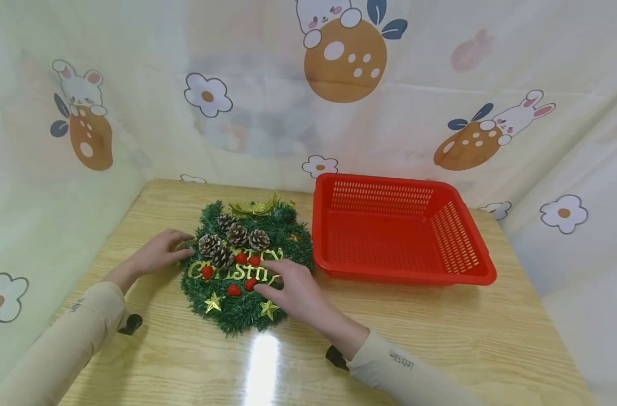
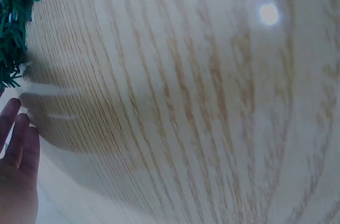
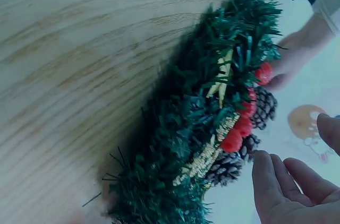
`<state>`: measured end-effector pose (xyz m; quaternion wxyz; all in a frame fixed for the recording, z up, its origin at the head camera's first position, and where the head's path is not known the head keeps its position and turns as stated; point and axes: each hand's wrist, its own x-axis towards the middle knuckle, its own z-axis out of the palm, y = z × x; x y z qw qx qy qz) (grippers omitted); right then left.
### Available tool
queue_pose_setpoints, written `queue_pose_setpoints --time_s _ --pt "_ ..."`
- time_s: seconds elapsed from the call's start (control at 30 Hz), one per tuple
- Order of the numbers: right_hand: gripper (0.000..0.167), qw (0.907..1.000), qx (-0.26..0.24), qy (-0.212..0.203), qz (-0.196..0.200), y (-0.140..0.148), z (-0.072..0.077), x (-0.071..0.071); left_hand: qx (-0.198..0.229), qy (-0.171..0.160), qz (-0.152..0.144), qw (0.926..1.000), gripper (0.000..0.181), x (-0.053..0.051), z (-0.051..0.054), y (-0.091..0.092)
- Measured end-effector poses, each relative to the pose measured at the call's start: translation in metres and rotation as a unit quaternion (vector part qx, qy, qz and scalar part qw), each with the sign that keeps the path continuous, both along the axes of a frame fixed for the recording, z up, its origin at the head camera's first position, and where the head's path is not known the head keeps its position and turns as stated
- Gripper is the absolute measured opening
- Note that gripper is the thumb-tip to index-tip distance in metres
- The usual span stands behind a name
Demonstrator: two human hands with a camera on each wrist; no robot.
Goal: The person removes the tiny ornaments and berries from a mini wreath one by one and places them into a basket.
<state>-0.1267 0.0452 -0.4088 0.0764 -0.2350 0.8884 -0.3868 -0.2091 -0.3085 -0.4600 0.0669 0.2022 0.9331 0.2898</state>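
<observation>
A green Christmas wreath (image 1: pixel 233 318) lies flat on the table, with gold "Merry Christmas" lettering (image 1: pixel 237 273), brown pine cones (image 1: pixel 236 234), red berries (image 1: pixel 234 290), gold stars (image 1: pixel 213 302) and a gold bow (image 1: pixel 255 207). At its left edge is my left hand (image 1: pixel 156 254), fingers loosely extended; whether they touch the greenery cannot be told. In the left wrist view that hand (image 2: pixel 21 176) is partly cut off. My right hand (image 1: pixel 300 290) is over the wreath's right side, thumb and forefinger apart near the berries. Nothing shows gripped in the right wrist view of that hand (image 3: pixel 297 197).
A red plastic basket (image 1: pixel 405 276) with slotted walls stands just right of the wreath. The wooden table (image 1: pixel 440 344) reaches back to a printed curtain (image 1: pixel 258 84) with rabbits and flowers, which also hangs at both sides.
</observation>
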Motion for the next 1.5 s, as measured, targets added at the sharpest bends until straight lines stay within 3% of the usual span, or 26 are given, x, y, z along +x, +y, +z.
queue_pose_setpoints --time_s 0.67,1.5 --pt "0.049 0.9987 0.048 0.015 0.0 -0.022 -0.026 -0.014 0.001 0.002 -0.004 1.0 0.045 -0.001 0.001 0.0" --pt "0.035 0.9956 0.063 0.069 0.011 -0.03 -0.041 -0.017 -0.002 0.003 -0.001 1.0 0.047 -0.003 -0.004 -0.003"
